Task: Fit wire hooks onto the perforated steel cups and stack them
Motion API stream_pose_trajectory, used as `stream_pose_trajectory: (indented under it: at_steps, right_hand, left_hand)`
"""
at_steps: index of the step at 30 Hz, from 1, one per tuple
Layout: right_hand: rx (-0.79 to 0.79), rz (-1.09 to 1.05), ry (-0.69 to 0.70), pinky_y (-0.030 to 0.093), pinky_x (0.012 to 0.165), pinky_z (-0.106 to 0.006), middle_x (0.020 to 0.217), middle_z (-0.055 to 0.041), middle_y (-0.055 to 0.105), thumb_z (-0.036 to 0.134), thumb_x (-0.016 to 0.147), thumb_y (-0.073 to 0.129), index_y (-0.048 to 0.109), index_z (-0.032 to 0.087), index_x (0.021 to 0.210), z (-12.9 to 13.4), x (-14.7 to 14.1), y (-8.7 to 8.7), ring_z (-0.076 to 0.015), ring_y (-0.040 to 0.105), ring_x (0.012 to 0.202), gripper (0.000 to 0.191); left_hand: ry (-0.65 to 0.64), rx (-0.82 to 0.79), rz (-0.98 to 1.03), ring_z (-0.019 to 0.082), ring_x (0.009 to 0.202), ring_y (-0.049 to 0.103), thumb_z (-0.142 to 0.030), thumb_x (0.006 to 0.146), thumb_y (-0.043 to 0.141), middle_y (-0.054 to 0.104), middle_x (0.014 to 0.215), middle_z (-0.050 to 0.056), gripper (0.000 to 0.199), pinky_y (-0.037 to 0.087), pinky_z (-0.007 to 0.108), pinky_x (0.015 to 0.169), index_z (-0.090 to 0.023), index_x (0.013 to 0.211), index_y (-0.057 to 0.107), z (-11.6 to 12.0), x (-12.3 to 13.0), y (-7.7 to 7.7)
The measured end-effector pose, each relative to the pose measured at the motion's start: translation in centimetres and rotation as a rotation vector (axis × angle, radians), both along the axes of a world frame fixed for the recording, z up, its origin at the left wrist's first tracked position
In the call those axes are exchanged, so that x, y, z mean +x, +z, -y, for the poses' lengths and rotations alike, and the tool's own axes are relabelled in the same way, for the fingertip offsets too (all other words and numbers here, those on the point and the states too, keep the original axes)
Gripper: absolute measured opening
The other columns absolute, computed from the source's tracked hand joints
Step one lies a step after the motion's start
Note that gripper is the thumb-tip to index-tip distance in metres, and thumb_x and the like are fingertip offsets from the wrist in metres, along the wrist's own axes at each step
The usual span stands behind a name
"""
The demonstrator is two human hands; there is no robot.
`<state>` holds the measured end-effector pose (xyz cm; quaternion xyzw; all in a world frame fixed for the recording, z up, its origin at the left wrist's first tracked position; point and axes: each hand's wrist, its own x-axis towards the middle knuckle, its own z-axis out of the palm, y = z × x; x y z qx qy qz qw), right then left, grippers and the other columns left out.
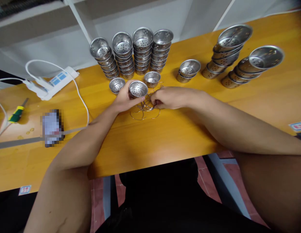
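Observation:
My left hand [124, 99] is wrapped around a small perforated metal cup [138, 89], its open mouth facing up. Just right of it, my right hand [165, 97] has its fingers pinched at a loose pile of thin wire rings [147, 106]; whether a ring is between the fingertips is hidden. One perforated cup [152, 78] stands right behind the held one. Another low cup [117, 85], apparently with one under it, sits to the left of my left hand.
Several stacks of perforated cups [142, 51] line the back of the table [131, 145]. A short stack [188, 69] and two leaning stacks [231, 48] stand to the right. On the left lie a power strip [59, 82] with white cables, a screwdriver [17, 113] and a blurred-out phone [52, 127].

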<state>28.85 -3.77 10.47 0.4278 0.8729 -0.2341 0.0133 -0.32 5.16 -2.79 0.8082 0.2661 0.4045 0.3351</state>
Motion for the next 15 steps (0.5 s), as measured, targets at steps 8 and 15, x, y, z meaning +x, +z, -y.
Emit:
stream_pose_trajectory:
  at_steps: [8,15]
  right_hand:
    - [0.060,-0.040,0.164,0.047,0.083,-0.039,0.101,-0.0056,0.086,0.004,0.105,0.079,0.075,0.023,0.091,-0.3,0.2,-0.1,-0.0208,0.065,0.083,0.025]
    - [0.015,-0.199,0.163,0.050,0.083,-0.036,0.093,-0.0003,0.083,0.012,0.104,0.085,0.084,0.024,0.104,-1.0,2.3,1.1,-0.0199,0.072,0.084,0.012]
  left_hand:
    - [-0.027,-0.048,0.001,0.039,0.148,0.088,-0.099,0.095,0.101,0.084,0.157,0.015,0.111,0.073,0.060,0.133,-0.029,0.173,0.064,-0.2,0.0,-0.1]
    - [-0.038,-0.050,0.019,0.038,0.146,0.089,-0.104,0.092,0.100,0.084,0.156,0.016,0.114,0.073,0.060,0.132,-0.029,0.171,0.065,-0.7,0.0,-0.6]
